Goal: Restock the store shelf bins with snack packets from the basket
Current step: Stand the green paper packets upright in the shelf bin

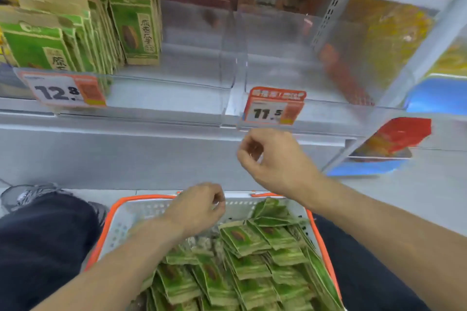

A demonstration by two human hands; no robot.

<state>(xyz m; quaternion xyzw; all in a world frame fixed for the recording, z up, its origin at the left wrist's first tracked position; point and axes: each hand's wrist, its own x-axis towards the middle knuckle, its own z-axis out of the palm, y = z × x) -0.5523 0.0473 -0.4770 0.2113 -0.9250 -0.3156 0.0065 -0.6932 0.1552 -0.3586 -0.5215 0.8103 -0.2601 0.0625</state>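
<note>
A white basket with an orange rim (121,212) sits between my knees, filled with several green snack packets (247,252). My left hand (199,206) hovers over the basket's far end with fingers loosely curled and nothing in them. My right hand (273,156) is raised in front of the shelf edge, just below the 11.5 price tag (274,108), fingers curled and empty. On the shelf, the left clear bin (177,98) holds a row of upright green packets (134,25) at its left side. The right clear bin (328,108) holds no green packets.
A 12.8 price tag (63,89) hangs on the left bin front. Yellow and red packs (389,40) show through the right bin's wall, a red pack (396,139) lies lower right. My dark trouser legs (45,247) and a grey shoe (27,195) flank the basket.
</note>
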